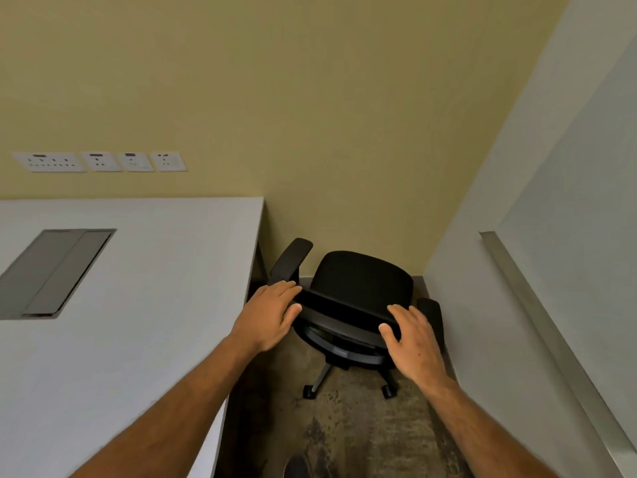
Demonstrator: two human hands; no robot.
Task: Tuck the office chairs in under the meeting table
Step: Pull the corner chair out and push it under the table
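A black office chair [362, 281] on castors stands in the narrow gap between the white meeting table [144, 332] and the wall on the right. Its backrest top faces me and its seat points toward the yellow back wall. My left hand [272, 315] rests on the left end of the backrest top, fingers spread over it. My right hand [412, 336] lies on the right end of the backrest top, thumb under the edge. The chair's left armrest [293, 257] is close to the table's right edge. The seat is outside the table.
A grey cable hatch [58, 270] is set into the tabletop. Wall sockets [100, 162] line the yellow wall above the table. A white wall with a metal rail [537, 305] closes the right side. Patterned carpet [355, 426] lies under the chair, and my shoe tip [296, 467] shows below.
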